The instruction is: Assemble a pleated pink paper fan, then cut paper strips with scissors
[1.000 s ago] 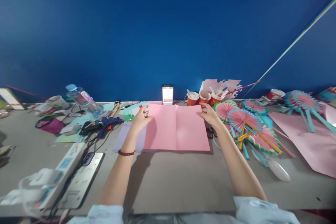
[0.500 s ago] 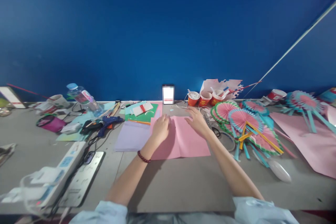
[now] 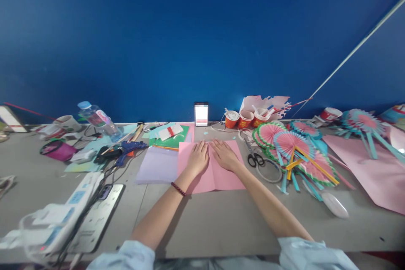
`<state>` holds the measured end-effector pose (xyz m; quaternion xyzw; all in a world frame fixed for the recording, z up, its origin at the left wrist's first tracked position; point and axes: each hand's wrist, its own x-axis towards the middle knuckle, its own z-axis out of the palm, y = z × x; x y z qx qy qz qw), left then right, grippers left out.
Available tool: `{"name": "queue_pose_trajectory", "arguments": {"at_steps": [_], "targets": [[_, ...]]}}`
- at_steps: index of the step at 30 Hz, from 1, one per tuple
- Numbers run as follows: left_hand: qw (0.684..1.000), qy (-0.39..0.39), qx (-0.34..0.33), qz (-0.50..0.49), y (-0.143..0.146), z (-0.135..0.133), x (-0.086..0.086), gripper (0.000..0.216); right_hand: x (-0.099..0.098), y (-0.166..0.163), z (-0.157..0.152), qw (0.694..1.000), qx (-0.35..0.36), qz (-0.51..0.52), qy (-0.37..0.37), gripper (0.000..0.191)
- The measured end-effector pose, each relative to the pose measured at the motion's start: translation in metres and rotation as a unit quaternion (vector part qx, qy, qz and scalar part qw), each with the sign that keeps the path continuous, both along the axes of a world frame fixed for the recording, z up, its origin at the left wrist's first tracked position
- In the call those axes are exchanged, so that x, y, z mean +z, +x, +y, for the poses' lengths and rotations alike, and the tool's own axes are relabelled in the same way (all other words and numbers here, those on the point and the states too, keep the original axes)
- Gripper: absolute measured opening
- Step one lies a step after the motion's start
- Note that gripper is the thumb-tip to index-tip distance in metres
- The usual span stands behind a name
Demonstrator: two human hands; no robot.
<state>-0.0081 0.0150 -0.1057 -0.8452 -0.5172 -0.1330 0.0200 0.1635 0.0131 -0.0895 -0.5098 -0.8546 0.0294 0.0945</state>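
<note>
A pink sheet of paper (image 3: 202,181) with a crease down its middle lies on the grey table in front of me. My left hand (image 3: 199,158) rests flat on it, just left of the crease, fingers stretched away from me. On the other side of the crease my right hand (image 3: 224,155) presses flat, its fingers angled toward the left hand. Neither hand grips anything. Lilac paper (image 3: 156,166) lies beside the pink sheet's left edge. Black-handled scissors (image 3: 255,160) are to the right of the right hand.
At right lie folded paper fans (image 3: 294,145) and a roll of tape (image 3: 268,171). Red paper cups (image 3: 245,120) and an upright phone (image 3: 201,114) stand by the blue wall. Leftward are a blue glue gun (image 3: 129,149), a tilted bottle (image 3: 99,119), a power strip (image 3: 74,206) and another phone (image 3: 98,219).
My right hand has moved left and inward from the sheet's upper right, coming down flat near the crease. The left hand has shifted slightly toward the crease, and the scissors show more fully.
</note>
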Motion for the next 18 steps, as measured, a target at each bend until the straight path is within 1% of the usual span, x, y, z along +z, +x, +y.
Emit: {"name": "queue_pose_trajectory", "arguments": {"at_steps": [6, 18], "targets": [[1.0, -0.003, 0.019, 0.012, 0.001, 0.0, -0.008, 0.049, -0.002, -0.003, 0.0, 1.0, -0.015, -0.008, 0.009, 0.053], [0.999, -0.027, 0.034, 0.006, 0.003, -0.001, -0.005, 0.05, -0.006, -0.011, -0.006, 0.998, -0.052, -0.006, 0.023, 0.052]]}}
